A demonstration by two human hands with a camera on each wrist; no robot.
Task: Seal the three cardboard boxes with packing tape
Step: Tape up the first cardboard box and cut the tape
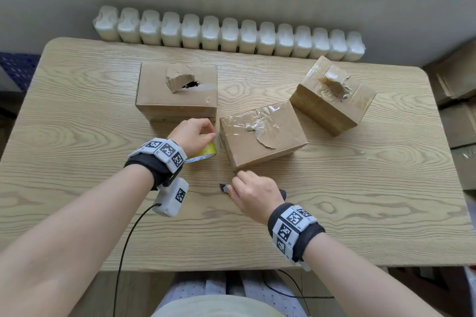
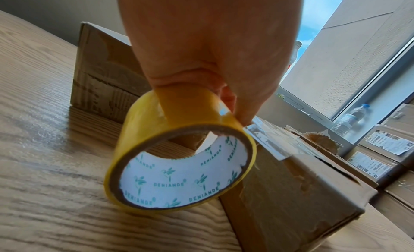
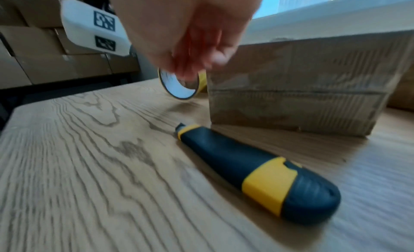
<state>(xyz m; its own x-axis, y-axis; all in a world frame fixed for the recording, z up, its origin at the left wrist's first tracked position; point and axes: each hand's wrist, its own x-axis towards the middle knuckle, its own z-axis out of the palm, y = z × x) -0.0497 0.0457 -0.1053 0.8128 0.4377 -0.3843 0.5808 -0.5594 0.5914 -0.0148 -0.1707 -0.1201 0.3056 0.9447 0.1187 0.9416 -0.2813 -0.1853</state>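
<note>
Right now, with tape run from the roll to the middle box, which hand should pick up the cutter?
Right. The right hand hovers directly over the utility knife and holds nothing, while the left hand grips the tape roll, keeping its strip taut.

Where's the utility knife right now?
In the head view the utility knife lies flat on the wooden table, under the right hand and just in front of the middle cardboard box; the hand isn't gripping it.
</note>
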